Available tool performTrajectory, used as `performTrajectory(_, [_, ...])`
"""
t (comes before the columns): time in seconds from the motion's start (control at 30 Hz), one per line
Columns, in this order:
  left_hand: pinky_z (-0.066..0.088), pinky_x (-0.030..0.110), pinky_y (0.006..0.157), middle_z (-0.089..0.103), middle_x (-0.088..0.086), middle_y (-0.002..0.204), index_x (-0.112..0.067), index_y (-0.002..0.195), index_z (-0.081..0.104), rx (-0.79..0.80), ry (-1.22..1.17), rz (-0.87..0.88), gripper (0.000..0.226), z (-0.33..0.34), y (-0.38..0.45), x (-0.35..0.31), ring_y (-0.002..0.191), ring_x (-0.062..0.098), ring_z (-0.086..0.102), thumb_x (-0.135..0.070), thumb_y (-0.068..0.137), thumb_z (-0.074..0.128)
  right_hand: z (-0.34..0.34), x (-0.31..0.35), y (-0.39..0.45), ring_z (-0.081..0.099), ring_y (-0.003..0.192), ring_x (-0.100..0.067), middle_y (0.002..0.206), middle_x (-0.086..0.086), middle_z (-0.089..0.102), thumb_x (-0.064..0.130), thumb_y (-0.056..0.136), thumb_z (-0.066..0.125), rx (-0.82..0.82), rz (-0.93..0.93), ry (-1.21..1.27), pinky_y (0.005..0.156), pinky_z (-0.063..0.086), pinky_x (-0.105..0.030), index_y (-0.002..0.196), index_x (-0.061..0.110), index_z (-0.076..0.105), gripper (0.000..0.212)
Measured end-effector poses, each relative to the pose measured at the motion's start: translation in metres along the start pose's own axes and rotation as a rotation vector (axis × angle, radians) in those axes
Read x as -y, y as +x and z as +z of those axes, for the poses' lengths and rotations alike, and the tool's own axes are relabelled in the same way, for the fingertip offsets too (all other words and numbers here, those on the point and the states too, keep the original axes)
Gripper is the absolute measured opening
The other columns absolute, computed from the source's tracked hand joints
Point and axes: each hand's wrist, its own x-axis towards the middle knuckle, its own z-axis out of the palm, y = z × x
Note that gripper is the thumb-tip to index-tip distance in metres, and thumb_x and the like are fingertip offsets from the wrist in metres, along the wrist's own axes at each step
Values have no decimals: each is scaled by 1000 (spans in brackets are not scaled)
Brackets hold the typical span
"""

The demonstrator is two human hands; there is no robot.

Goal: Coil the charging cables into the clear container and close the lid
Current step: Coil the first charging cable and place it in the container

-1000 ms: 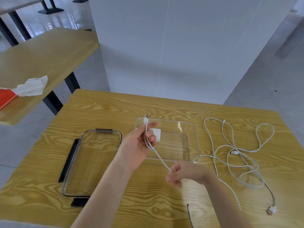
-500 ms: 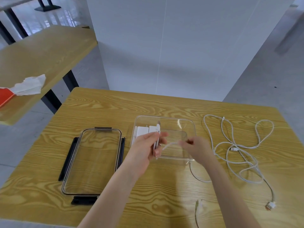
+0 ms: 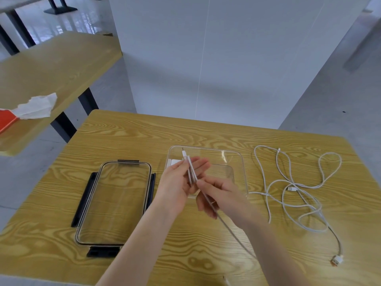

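Both hands work one white cable just above the near edge of the clear container (image 3: 237, 155).

The left hand (image 3: 181, 182) holds folded strands of the cable (image 3: 190, 171) under its thumb, fingers stretched over the container's left part, plug end pointing away. The right hand (image 3: 222, 195), just nearer than the container, pinches the same cable, which trails toward the viewer. The lid (image 3: 115, 203) lies left of the container; a loose cable tangle (image 3: 296, 188) lies right of it.
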Motion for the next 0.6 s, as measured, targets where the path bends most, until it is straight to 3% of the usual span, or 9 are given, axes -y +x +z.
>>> performTrajectory(0.13, [54, 23, 56, 74, 13, 90, 4, 101, 61, 21, -14, -10, 26, -5, 0, -5, 82, 17, 72, -11, 97, 40, -1, -4, 1, 43, 38, -14, 51, -2, 54, 21, 98, 43, -10, -26, 56, 41, 38, -21, 73, 18, 62, 32])
performTrajectory(0.27, [58, 24, 67, 74, 12, 88, 7, 101, 61, 58, -9, -34, 28, -6, 1, -6, 80, 17, 72, -10, 98, 39, -6, -9, 4, 38, 35, -14, 48, -2, 48, 21, 98, 43, 58, -24, -89, 39, 34, -20, 75, 16, 58, 28])
performTrajectory(0.37, [57, 23, 61, 73, 8, 75, 5, 98, 61, 62, -14, -62, 26, -4, 1, -6, 69, 15, 71, -9, 97, 40, -9, -16, 6, 33, 35, -13, 48, -5, 44, 24, 98, 45, 97, 2, -113, 37, 31, -20, 75, 16, 61, 28])
performTrajectory(0.47, [51, 19, 53, 59, -1, 58, 4, 99, 59, 63, -82, -64, 24, -4, 2, -7, 50, 8, 57, -11, 98, 40, -15, -25, 6, 34, 35, -13, 47, -2, 43, 31, 96, 46, 193, 96, -34, 37, 31, -20, 72, 15, 64, 34])
performTrajectory(0.6, [36, 17, 44, 48, -4, 56, 3, 100, 57, 91, -62, 25, 25, -10, 5, -21, 43, 6, 39, -13, 98, 37, -32, -41, 7, 42, 38, -13, 45, 2, 44, 47, 88, 52, 315, 254, -86, 43, 37, -22, 63, 15, 61, 41])
